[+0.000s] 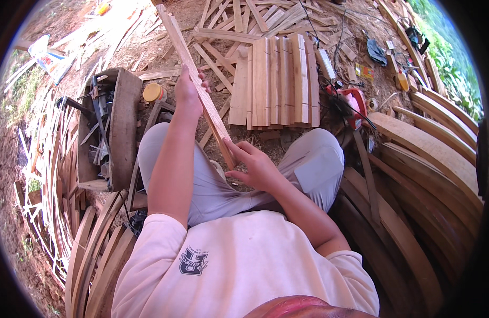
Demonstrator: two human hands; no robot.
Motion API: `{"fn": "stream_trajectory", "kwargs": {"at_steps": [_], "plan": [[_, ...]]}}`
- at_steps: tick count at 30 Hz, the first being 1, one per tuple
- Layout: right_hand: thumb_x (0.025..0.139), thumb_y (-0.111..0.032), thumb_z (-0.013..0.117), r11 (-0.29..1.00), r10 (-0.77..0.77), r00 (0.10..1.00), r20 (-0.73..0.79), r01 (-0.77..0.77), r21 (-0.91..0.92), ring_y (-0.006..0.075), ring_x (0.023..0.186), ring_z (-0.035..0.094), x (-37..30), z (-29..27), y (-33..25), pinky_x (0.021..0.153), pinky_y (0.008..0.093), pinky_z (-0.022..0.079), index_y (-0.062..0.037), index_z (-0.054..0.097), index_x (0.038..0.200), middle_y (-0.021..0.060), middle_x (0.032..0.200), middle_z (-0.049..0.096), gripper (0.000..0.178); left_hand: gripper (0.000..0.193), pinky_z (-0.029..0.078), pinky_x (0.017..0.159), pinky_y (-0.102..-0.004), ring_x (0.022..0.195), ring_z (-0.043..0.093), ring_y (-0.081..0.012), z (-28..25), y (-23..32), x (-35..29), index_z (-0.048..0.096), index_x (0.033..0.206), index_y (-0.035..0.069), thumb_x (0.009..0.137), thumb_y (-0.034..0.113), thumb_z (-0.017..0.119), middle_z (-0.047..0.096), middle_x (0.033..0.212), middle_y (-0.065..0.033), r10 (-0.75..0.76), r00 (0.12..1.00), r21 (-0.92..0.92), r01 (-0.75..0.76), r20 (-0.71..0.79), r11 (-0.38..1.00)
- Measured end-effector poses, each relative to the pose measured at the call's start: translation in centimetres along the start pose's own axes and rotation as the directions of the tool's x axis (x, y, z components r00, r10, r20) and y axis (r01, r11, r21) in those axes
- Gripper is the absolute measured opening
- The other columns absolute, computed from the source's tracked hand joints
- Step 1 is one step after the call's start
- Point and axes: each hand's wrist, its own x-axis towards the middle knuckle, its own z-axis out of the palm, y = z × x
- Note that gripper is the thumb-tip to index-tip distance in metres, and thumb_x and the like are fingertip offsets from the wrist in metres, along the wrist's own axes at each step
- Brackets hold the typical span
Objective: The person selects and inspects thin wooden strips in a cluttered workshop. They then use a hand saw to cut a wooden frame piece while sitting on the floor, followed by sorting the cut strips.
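Note:
A long, narrow wooden strip (187,57) slants in front of me, its far end up and to the left, its near end between my knees. Partway along it, my left hand (189,94) is closed around the strip, with fingertips showing on its right side. My right hand (251,165) is at the near end, thumb and fingers gripping the wood there. Just beyond my right knee stands a row of cut wooden boards (276,82) set side by side.
A wooden box (123,127) of metal tools stands at left, beside a yellow-lidded jar (154,92). Right of the boards lies a red power tool (353,106) with cords. Stacked planks (424,140) fill the right side; thin offcuts (56,201) lie at left, more scraps ahead.

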Motion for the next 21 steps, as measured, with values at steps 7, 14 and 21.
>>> {"fn": "stream_trajectory", "kwargs": {"at_steps": [7, 14, 21], "plan": [[0.084, -0.018, 0.075, 0.991, 0.06, 0.998, 0.026, -0.057, -0.121, 0.0344, 0.092, 0.066, -0.3, 0.4, 0.1, 0.079, 0.0434, 0.055, -0.0174, 0.036, 0.155, 0.0139, 0.113, 0.062, 0.081, 0.039, 0.044, 0.056, -0.0308, 0.063, 0.052, -0.0164, 1.5, 1.4, -1.9, 0.046, 0.108, 0.007, 0.106, 0.046, 0.043, 0.053, 0.079, -0.0042, 0.017, 0.998, -0.011, -0.018, -0.061, 1.0], [0.083, -0.02, 0.078, 0.989, 0.147, 0.989, -0.009, -0.147, -0.021, 0.0343, 0.097, 0.066, -0.4, 0.6, 0.3, 0.084, 0.0421, 0.054, -0.0121, 0.037, 0.153, 0.0176, 0.115, 0.065, 0.082, 0.041, 0.04, 0.057, -0.0294, 0.061, 0.042, -0.0115, 0.9, 3.1, -2.9, 0.047, 0.109, 0.004, 0.108, 0.045, 0.039, 0.046, 0.075, -0.0016, 0.17, 0.985, 0.009, -0.17, 0.023, 0.985], [0.087, -0.03, 0.074, 0.918, 0.366, 0.894, 0.259, -0.302, -0.256, 0.0402, 0.113, 0.061, -2.4, 1.8, 3.6, 0.097, 0.0455, 0.049, 0.0024, 0.051, 0.138, 0.0254, 0.121, 0.063, 0.065, 0.041, 0.039, 0.059, -0.0282, 0.064, 0.043, -0.0119, -4.0, 11.5, -6.7, 0.05, 0.106, 0.001, 0.109, 0.04, 0.038, 0.047, 0.079, -0.0031, 0.391, 0.917, 0.106, -0.382, -0.074, 0.918]]}}
